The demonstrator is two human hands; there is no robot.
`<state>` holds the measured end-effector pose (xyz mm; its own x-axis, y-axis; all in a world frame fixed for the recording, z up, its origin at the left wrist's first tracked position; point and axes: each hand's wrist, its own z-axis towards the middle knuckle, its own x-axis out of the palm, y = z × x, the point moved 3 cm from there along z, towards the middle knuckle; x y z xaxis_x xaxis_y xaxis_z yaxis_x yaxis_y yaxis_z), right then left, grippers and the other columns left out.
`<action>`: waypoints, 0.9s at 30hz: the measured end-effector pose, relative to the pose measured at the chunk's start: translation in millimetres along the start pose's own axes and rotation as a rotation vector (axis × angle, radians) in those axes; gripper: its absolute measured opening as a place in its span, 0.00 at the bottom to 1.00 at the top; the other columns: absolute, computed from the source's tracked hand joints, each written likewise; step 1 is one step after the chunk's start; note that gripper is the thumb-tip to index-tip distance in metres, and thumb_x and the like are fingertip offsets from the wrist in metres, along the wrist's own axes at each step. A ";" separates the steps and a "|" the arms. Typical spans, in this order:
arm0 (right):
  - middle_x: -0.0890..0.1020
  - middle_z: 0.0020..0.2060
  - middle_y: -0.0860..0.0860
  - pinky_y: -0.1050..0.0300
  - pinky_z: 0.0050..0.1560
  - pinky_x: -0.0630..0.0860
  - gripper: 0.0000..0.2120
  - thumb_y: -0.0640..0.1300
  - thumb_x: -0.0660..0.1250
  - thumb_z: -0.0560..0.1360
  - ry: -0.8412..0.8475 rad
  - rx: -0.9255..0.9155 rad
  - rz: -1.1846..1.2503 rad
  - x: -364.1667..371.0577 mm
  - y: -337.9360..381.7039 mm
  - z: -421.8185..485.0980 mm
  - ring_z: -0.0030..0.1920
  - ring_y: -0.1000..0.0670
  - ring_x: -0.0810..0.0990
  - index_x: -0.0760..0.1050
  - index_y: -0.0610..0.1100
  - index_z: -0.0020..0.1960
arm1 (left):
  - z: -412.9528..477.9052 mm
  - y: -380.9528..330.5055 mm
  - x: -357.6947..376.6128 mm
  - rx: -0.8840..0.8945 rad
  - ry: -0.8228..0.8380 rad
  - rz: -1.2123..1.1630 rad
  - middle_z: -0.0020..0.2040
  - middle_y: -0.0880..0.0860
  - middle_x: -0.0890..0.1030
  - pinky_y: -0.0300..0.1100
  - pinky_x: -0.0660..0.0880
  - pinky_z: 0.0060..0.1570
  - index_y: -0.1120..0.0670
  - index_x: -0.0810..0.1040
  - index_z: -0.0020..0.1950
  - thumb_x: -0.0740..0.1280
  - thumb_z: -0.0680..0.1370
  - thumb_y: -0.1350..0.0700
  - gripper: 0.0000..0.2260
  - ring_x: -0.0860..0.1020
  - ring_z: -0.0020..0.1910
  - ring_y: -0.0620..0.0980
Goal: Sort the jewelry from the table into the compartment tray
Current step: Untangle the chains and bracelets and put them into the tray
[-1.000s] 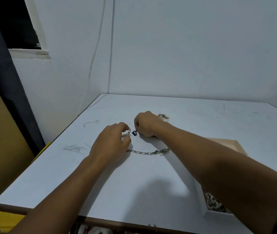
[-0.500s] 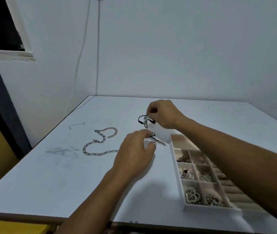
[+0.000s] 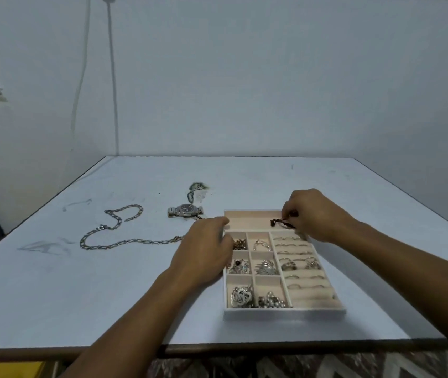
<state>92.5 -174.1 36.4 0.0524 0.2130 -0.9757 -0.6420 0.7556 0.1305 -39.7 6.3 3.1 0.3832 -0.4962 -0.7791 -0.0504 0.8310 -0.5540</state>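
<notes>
A white compartment tray [image 3: 283,314] lies on the table [image 3: 108,296], right of centre, with jewelry in its small cells and rings in its padded rows. My right hand [image 3: 314,214] hovers over the tray's long back compartment and pinches a dark cord bracelet [image 3: 281,222]. At the tray's left rim my left hand [image 3: 206,249] sits with curled fingers; what it holds is hidden. A long silver chain [image 3: 113,233] snakes over the table on the left, one end running under my left hand. A silver watch [image 3: 185,210] lies behind it.
A small greenish piece of jewelry [image 3: 195,190] lies beyond the watch. Pen marks smear the table's left side. Two cables hang down the wall at the back left. The table's front edge is near me.
Both hands have moved right to the tray. My right hand has carried the dark cord bracelet over the back compartment, and my left hand has come to the tray's left rim.
</notes>
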 end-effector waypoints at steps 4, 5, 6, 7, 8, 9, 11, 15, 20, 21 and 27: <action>0.80 0.39 0.51 0.46 0.42 0.80 0.08 0.38 0.67 0.72 0.085 0.001 -0.114 3.9 -2.5 1.7 0.38 0.49 0.81 0.82 0.43 0.36 | 0.0 0.4 2.3 -0.011 -0.003 0.010 0.69 0.54 0.73 0.43 0.66 0.64 0.55 0.70 0.71 0.60 0.79 0.55 0.20 0.69 0.69 0.51; 0.81 0.35 0.52 0.46 0.42 0.81 0.10 0.39 0.66 0.72 0.122 0.003 -0.109 4.3 -3.2 2.8 0.36 0.49 0.81 0.80 0.43 0.33 | 0.2 1.0 2.7 -0.014 -0.003 0.013 0.69 0.54 0.73 0.43 0.66 0.64 0.54 0.70 0.71 0.60 0.79 0.55 0.20 0.69 0.69 0.50; 0.82 0.31 0.52 0.46 0.42 0.81 0.12 0.39 0.65 0.72 0.164 0.002 -0.092 3.1 -3.3 2.8 0.35 0.50 0.81 0.79 0.44 0.31 | 0.7 1.6 2.8 -0.011 -0.004 0.020 0.69 0.54 0.73 0.42 0.65 0.64 0.54 0.70 0.71 0.60 0.79 0.55 0.20 0.69 0.69 0.50; 0.83 0.30 0.53 0.46 0.44 0.81 0.12 0.39 0.64 0.73 0.212 -0.001 -0.077 1.6 -4.2 2.3 0.36 0.51 0.81 0.79 0.44 0.32 | 1.7 2.2 2.9 -0.005 -0.005 0.029 0.68 0.54 0.74 0.42 0.65 0.63 0.54 0.70 0.71 0.60 0.79 0.55 0.20 0.69 0.69 0.50; 0.84 0.34 0.54 0.47 0.48 0.80 0.11 0.39 0.63 0.74 0.250 -0.007 -0.068 -0.8 -5.3 1.7 0.40 0.52 0.81 0.81 0.45 0.36 | 2.8 2.6 2.8 0.004 -0.006 0.039 0.67 0.54 0.75 0.42 0.65 0.63 0.54 0.71 0.71 0.61 0.78 0.55 0.20 0.69 0.68 0.50; 0.85 0.40 0.54 0.48 0.52 0.79 0.11 0.40 0.62 0.76 0.271 -0.013 -0.060 -4.7 -6.2 1.3 0.44 0.52 0.81 0.83 0.46 0.43 | 3.9 2.8 2.8 0.011 -0.007 0.044 0.66 0.54 0.75 0.41 0.66 0.62 0.54 0.71 0.70 0.61 0.78 0.55 0.20 0.69 0.68 0.49; 0.82 0.54 0.53 0.51 0.59 0.76 0.13 0.42 0.60 0.79 0.272 -0.030 -0.026 -12.3 -7.0 2.1 0.53 0.52 0.78 0.81 0.52 0.57 | 5.8 2.8 2.8 0.022 -0.012 0.056 0.66 0.54 0.75 0.41 0.65 0.62 0.54 0.71 0.70 0.62 0.78 0.55 0.20 0.69 0.67 0.49; 0.83 0.53 0.52 0.55 0.58 0.75 0.19 0.37 0.59 0.78 0.361 -0.136 0.031 -6.7 -3.1 9.6 0.55 0.56 0.77 0.79 0.59 0.58 | 12.0 -1.7 1.6 0.059 -0.031 0.086 0.65 0.53 0.75 0.41 0.66 0.60 0.53 0.72 0.69 0.62 0.78 0.54 0.18 0.70 0.65 0.49; 0.84 0.46 0.58 0.52 0.58 0.75 0.14 0.43 0.62 0.78 0.426 -0.173 -0.081 -4.6 -2.3 11.6 0.51 0.58 0.78 0.80 0.56 0.57 | 24.1 -8.2 6.2 0.111 0.011 0.117 0.65 0.52 0.76 0.41 0.65 0.59 0.54 0.73 0.67 0.60 0.80 0.54 0.16 0.70 0.65 0.50; 0.83 0.45 0.59 0.52 0.58 0.75 0.13 0.44 0.63 0.78 0.408 -0.168 -0.084 -7.5 -3.4 10.5 0.51 0.56 0.78 0.81 0.55 0.58 | 24.7 -8.0 7.5 0.117 0.022 0.119 0.65 0.52 0.76 0.42 0.65 0.60 0.54 0.73 0.67 0.60 0.80 0.54 0.16 0.69 0.65 0.50; 0.80 0.53 0.59 0.51 0.58 0.73 0.09 0.51 0.66 0.76 0.309 -0.128 -0.077 -9.3 -18.0 6.4 0.57 0.53 0.72 0.83 0.53 0.52 | 24.1 -7.2 10.3 0.130 0.044 0.095 0.65 0.53 0.76 0.40 0.65 0.59 0.56 0.74 0.66 0.57 0.80 0.58 0.15 0.71 0.65 0.51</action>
<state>108.4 -185.7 44.2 -0.1173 -0.0547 -0.9916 -0.7368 0.6743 0.0499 -13.1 1.2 6.1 0.3415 -0.4223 -0.8397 0.0366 0.8987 -0.4371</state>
